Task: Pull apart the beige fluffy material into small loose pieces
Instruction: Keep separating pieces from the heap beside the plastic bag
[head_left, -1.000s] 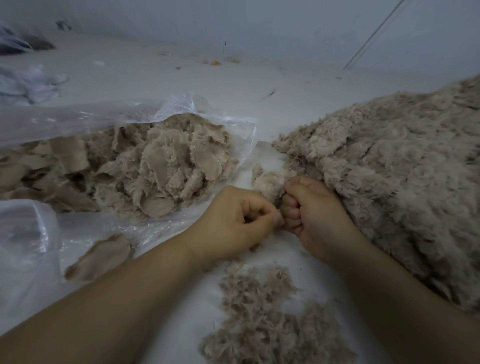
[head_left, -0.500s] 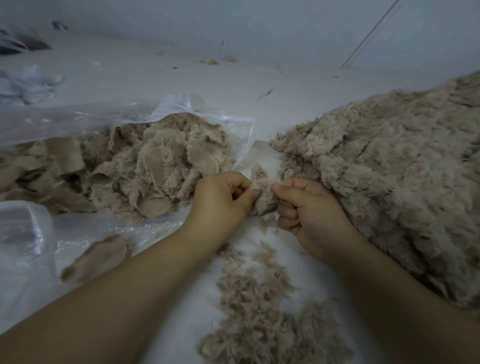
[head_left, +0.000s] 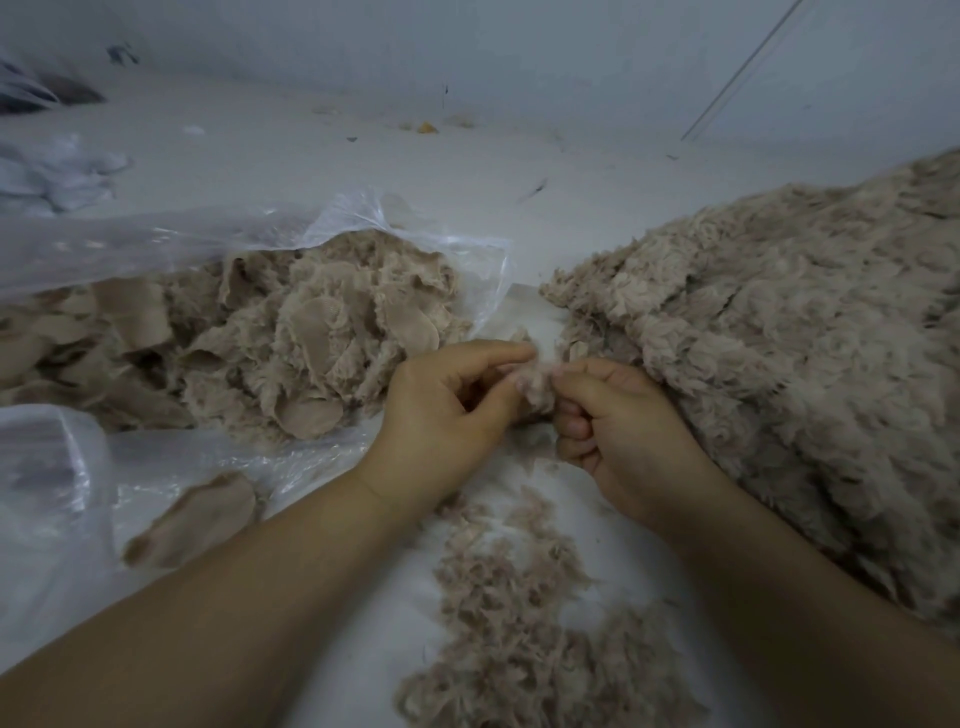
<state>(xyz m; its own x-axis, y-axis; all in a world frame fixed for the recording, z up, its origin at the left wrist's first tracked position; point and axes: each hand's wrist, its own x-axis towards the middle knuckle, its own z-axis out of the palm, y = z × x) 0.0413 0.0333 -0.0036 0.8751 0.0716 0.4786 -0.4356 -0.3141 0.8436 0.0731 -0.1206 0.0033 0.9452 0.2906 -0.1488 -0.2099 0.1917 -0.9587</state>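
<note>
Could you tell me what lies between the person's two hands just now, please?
In the head view, a small tuft of beige fluffy material sits between the left hand and right hand, pinched by both.

Tuft in work: a small beige fluffy clump (head_left: 535, 387), frayed at its edges, at the centre of the frame, pinched from both sides.
Unpicked stock: beige fluffy scraps with smooth flat backing patches (head_left: 291, 343), heaped at the left of the frame.
Stray scrap: one flat beige piece (head_left: 195, 519), lower left, lying apart from the heap.
Loose pieces: thin shredded wisps (head_left: 524, 623), scattered in a low spread at bottom centre.
Large mass: a thick, shaggy beige mound (head_left: 779, 353) filling the right side.
</note>
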